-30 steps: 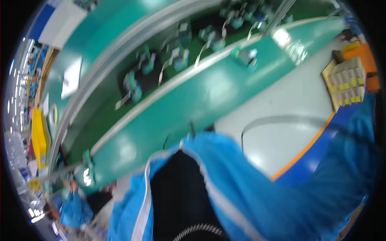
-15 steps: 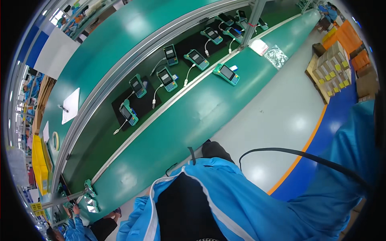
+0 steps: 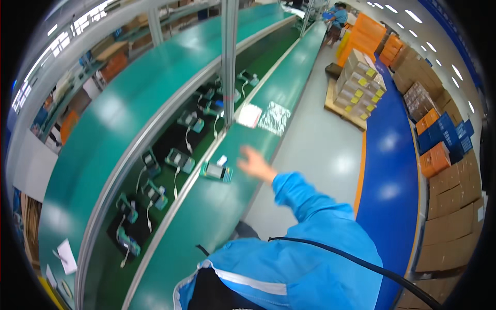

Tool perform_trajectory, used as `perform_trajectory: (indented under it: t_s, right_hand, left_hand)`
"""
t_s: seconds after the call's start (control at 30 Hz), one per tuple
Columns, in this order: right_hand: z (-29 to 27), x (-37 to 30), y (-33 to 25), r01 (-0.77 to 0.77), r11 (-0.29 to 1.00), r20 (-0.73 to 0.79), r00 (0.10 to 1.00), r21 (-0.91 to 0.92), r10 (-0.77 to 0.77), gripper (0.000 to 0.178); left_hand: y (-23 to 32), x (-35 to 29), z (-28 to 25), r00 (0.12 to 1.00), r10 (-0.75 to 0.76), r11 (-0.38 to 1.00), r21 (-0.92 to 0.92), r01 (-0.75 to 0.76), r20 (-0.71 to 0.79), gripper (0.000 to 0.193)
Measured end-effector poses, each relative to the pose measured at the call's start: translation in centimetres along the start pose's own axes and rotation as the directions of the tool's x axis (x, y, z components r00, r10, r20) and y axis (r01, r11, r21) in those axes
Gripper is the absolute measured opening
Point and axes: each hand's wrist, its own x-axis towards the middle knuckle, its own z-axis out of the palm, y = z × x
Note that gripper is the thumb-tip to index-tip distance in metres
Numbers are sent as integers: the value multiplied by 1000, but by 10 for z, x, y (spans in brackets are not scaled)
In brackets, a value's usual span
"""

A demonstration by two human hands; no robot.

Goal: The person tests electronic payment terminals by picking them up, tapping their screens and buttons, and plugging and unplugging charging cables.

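My right hand (image 3: 255, 163), in a blue sleeve, reaches out over the green bench (image 3: 206, 212), fingers apart and slightly blurred, holding nothing. Just left of it, and not touched, a teal-edged handheld payment terminal (image 3: 217, 172) lies on the bench with a small white-and-blue piece (image 3: 222, 160) beside it. Further off lie a white-and-pink sheet or pad (image 3: 249, 115) and a shiny silvery bag (image 3: 274, 118). My left hand is out of view.
Several similar terminals with white cables, such as one terminal (image 3: 180, 160), rest on dark mats along a recessed green strip. A metal post (image 3: 229, 62) rises beside it. Stacked cartons (image 3: 356, 88) stand on a pallet at the right. A black cord (image 3: 351, 258) crosses my jacket.
The view has swung to the right, showing more of the aisle and cartons. My right hand has come into view, stretched toward the lone terminal on the bench.
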Motion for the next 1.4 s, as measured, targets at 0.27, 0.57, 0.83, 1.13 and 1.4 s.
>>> perform_trajectory:
  t_s: [0.27,0.57,0.83,1.13,1.4]
  right_hand:
    - [127,-18,69,80,940,399,915,-331,63,93]
    - [156,28,65,101,970,553,832,-221,39,74]
    - [200,-71,-125,131,976,760,613,171,-216,75]
    - [254,-306,-430,-49,698,661,372,715,-651,91]
    - [271,-420,-511,149,711,618,395,687,-680,92]
  left_hand:
    - [46,30,3,977,122,927,371,-49,-176,32]
    - [9,-94,25,856,443,398,914,79,-267,32]
    - [109,-131,-117,699,-689,327,-943,64,-192,15]
    - [36,-226,-190,729,-685,26,-999,23,-1,20]
    - [-58,-301,-224,694,-720,-24,-1000,5,21,30]
